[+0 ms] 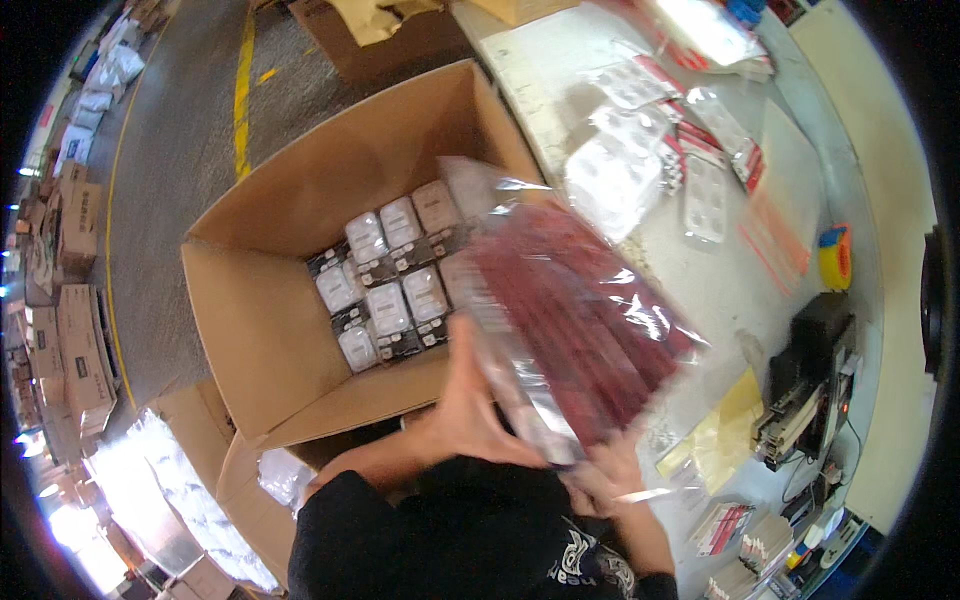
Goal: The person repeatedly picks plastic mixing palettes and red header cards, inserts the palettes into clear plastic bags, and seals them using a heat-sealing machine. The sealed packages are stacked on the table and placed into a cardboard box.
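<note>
Slanting from upper left to lower right along its long axis, a clear plastic bag (590, 325) of dark red contents is held up in front of the person, between an open carton and the work surface (700, 270). Its loose transparent end points up and left over the carton's edge, and its opposite end points down and right. The right hand (607, 472) is closed around the lower edge. The left hand (475, 415) is partly open at the bag's left side, thumb raised; blur hides whether it grips. Left of the bag, the open cardboard carton (260, 320) holds rows of white packs on black cards (390, 310). On the surface to the right lie clear blister packs (705, 195) with red cards, a yellow tape roll (835, 257) and a yellow sheet (717, 428). Beyond the carton, yellow lines (243, 95) mark the grey floor (190, 120).
</note>
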The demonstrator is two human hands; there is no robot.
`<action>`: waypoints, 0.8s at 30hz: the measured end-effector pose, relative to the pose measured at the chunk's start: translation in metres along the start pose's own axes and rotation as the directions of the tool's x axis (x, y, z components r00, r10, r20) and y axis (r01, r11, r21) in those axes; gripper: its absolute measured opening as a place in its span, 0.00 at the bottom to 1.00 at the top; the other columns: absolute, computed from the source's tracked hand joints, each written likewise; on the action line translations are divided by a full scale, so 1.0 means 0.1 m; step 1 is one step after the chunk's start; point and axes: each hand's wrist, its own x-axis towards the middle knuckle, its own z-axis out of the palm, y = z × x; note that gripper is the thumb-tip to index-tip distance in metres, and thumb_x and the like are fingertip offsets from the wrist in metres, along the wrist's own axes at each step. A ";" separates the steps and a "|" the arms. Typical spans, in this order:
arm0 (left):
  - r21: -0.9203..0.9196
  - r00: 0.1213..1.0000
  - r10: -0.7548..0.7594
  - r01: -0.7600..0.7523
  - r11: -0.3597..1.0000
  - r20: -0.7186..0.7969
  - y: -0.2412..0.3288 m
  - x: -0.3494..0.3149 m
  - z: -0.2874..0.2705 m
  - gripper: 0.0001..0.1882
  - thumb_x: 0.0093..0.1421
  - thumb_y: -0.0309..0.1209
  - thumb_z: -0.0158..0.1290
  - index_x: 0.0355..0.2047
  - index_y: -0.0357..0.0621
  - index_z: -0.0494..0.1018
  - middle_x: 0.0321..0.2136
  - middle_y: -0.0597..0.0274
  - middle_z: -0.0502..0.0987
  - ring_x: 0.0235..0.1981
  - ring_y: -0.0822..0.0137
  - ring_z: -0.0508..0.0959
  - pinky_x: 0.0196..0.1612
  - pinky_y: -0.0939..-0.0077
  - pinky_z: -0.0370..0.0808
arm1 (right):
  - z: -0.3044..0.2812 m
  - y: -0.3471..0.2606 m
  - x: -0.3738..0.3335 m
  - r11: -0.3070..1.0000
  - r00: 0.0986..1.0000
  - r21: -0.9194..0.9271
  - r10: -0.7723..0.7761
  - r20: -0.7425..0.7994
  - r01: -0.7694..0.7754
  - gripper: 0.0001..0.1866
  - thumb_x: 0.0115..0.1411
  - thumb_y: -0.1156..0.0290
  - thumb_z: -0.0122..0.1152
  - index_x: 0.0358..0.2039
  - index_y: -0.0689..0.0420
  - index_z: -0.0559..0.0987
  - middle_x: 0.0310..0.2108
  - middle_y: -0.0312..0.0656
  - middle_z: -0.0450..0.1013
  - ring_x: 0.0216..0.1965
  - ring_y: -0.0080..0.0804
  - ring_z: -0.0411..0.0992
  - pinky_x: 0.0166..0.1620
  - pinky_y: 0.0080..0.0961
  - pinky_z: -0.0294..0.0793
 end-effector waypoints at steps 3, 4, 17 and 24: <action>0.320 0.981 -0.113 0.158 0.934 -0.155 -0.20 0.11 -0.98 0.57 0.36 0.41 0.71 0.60 0.36 0.47 0.57 0.46 0.59 0.58 0.55 0.61 0.59 0.59 0.60 | 0.08 0.34 0.37 0.967 0.953 -0.256 0.065 0.295 0.013 0.15 0.54 0.72 0.58 0.43 0.46 0.80 0.47 0.30 0.76 0.55 0.27 0.70 0.61 0.44 0.43; 0.365 0.936 -0.182 0.289 0.885 -0.301 -0.28 0.16 -1.36 0.50 0.38 0.38 0.70 0.57 0.37 0.53 0.54 0.47 0.65 0.54 0.57 0.68 0.55 0.61 0.67 | 0.10 0.49 0.45 0.959 0.968 -0.265 0.158 0.195 -0.103 0.16 0.52 0.74 0.61 0.43 0.47 0.79 0.44 0.30 0.77 0.53 0.28 0.72 0.59 0.43 0.46; 0.821 0.426 -0.852 -0.571 0.007 0.304 -3.70 -0.25 -3.65 0.12 0.60 0.36 0.46 0.40 0.62 0.78 0.41 0.64 0.75 0.55 0.62 0.68 0.63 0.59 0.53 | 0.22 1.26 0.06 0.760 0.860 -0.628 0.424 0.284 -0.167 0.20 0.55 0.60 0.53 0.47 0.51 0.80 0.58 0.38 0.66 0.63 0.41 0.58 0.57 0.46 0.48; 0.740 0.487 -0.752 -0.673 0.001 0.444 -4.38 0.07 -4.09 0.18 0.63 0.39 0.42 0.53 0.65 0.69 0.56 0.65 0.67 0.61 0.61 0.61 0.64 0.59 0.53 | 0.17 1.26 -0.08 0.776 0.867 -0.615 0.394 0.305 -0.137 0.20 0.53 0.58 0.52 0.40 0.54 0.83 0.60 0.42 0.62 0.64 0.46 0.55 0.55 0.48 0.49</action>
